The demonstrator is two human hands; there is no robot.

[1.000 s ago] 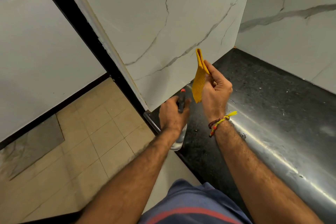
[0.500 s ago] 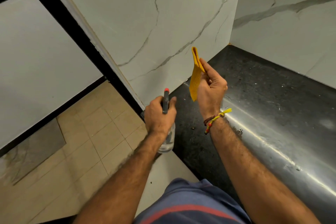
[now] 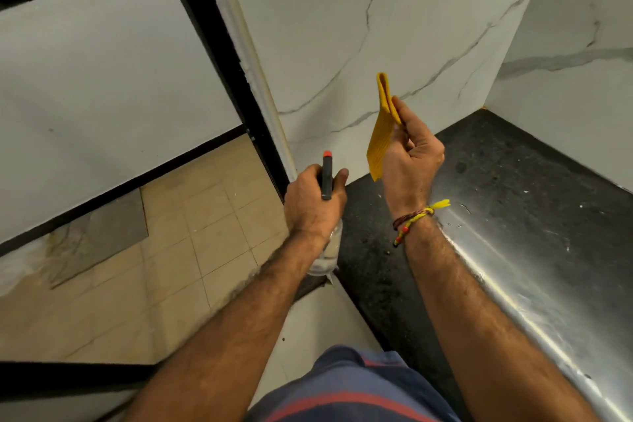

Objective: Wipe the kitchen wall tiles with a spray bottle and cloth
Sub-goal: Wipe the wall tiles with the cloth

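Note:
My left hand (image 3: 313, 202) grips a clear spray bottle (image 3: 327, 250) by its neck; the dark spray head with a red tip (image 3: 327, 175) points up toward the white marble-veined wall tile (image 3: 359, 27). My right hand (image 3: 411, 154) pinches a folded yellow cloth (image 3: 382, 134) upright, a short way off the tile, just right of the bottle. The bottle's clear body shows below my left wrist, mostly hidden by the hand.
A black stone counter (image 3: 513, 188) with a shiny steel front edge (image 3: 534, 312) runs right of my hands into a corner with a second marble wall (image 3: 575, 44). Left of the tile stands a black door frame (image 3: 233, 79); beige floor tiles (image 3: 171, 267) lie below.
The view has shifted a little; both hands sit slightly lower and left against the wall. The spray head now points more upright. The cloth stays pinched in my right hand.

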